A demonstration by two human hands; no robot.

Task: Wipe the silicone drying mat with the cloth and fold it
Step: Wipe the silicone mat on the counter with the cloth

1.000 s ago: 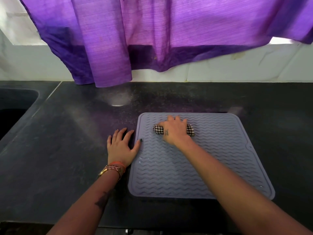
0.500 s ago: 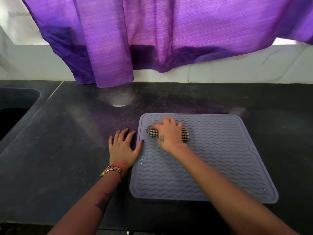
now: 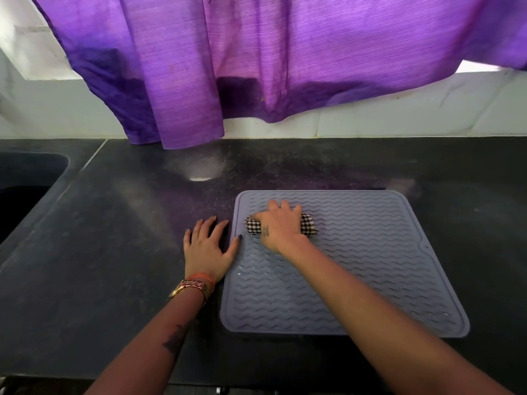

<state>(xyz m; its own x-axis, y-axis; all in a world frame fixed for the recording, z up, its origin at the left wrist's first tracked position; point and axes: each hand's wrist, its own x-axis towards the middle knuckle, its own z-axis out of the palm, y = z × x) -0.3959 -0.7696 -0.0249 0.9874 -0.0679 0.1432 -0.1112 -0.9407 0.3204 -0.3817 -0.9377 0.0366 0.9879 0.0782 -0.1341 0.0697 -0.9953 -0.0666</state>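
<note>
Dark speckled countertop runs the whole width, with a white tiled wall behind it and a purple curtain hanging down almost to the counter. Sink basin sits off at the far left edge.

The grey-blue silicone drying mat lies flat and unfolded on the counter, right of center, wavy ridges facing up, with a few shiny wet spots near the front and left side.

My right hand is on the back left part of the mat, fingers curled over a bunched-up black and white checked cloth and pressing it down on the ridges. You can only see the ends of the cloth poking out on both sides of my hand.

My left hand is flat on the counter just beside the mat's left edge, fingers spread and straight, thumb tip touching the mat's rim. Watch and orange bangle on that wrist.
</note>
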